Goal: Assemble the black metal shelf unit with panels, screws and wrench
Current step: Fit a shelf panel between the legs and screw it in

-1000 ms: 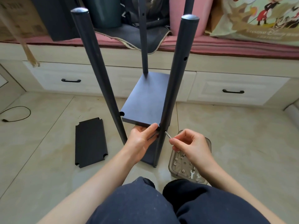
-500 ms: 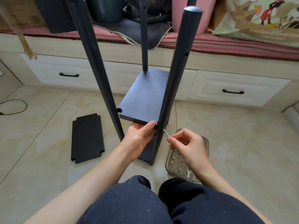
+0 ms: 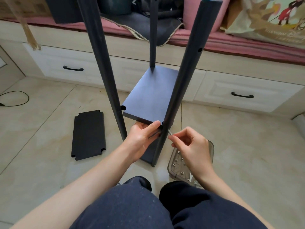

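The black shelf unit stands on the floor with upright poles, one at the near right (image 3: 184, 90) and one at the near left (image 3: 105, 76). A black panel (image 3: 148, 100) sits between them. My left hand (image 3: 142, 138) grips the panel's near edge beside the right pole, thumb on top. My right hand (image 3: 189, 144) pinches a small silver screw (image 3: 169, 132), its tip almost at the right pole just below the panel's corner. A grey plastic tray (image 3: 209, 156) with several screws and a small wrench (image 3: 191, 176) lies under my right wrist.
A loose black panel (image 3: 89, 134) lies flat on the tiled floor to the left. White drawers (image 3: 244, 95) under a pink-cushioned bench run along the back. A black cable (image 3: 16, 103) loops at far left. My dark trouser knees fill the bottom.
The view has shifted slightly, and my right hand has brought the screw a little closer to the right pole. My left hand keeps its grip on the panel edge.
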`<state>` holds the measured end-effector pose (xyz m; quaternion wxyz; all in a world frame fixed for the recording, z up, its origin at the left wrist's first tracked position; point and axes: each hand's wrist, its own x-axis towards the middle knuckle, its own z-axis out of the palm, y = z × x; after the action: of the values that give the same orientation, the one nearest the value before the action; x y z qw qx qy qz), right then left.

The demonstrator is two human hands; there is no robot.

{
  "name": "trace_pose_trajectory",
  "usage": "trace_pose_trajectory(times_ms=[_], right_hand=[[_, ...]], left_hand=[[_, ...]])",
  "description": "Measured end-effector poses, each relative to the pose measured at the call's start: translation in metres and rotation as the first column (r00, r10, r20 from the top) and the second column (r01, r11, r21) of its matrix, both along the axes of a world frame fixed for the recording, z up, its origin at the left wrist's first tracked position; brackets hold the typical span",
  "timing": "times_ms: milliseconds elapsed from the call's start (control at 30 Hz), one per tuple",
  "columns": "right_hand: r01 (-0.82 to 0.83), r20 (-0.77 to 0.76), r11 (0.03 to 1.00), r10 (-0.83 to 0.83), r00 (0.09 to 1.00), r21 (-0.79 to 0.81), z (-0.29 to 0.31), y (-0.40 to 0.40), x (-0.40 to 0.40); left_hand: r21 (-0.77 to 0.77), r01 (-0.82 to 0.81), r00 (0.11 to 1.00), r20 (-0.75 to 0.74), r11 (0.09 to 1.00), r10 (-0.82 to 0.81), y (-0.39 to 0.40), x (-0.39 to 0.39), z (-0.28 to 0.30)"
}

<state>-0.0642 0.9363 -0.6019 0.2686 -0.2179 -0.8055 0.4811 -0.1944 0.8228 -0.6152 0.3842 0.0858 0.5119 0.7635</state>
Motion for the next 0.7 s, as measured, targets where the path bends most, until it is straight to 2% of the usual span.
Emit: trace_pose_trajectory(times_ms=[333, 467, 700], right_hand=[[-0.003, 0.01, 0.999, 0.004, 1.0, -0.054, 0.003, 0.003, -0.012], [-0.015, 0.004, 1.0, 0.015, 1.0, -0.016, 0.003, 0.002, -0.013], [-0.032, 0.022, 0.991, 0.035, 0.999, -0.131, -0.001, 0.005, -0.008]], left_hand=[[-0.007, 0.007, 1.0, -0.007, 1.0, -0.007, 0.0, -0.001, -0.002], [-0.02, 0.006, 1.0, -0.007, 1.0, -0.007, 0.0, -0.001, -0.002], [-0.03, -0.004, 1.0, -0.014, 1.0, 0.004, 0.0, 0.0, -0.001]])
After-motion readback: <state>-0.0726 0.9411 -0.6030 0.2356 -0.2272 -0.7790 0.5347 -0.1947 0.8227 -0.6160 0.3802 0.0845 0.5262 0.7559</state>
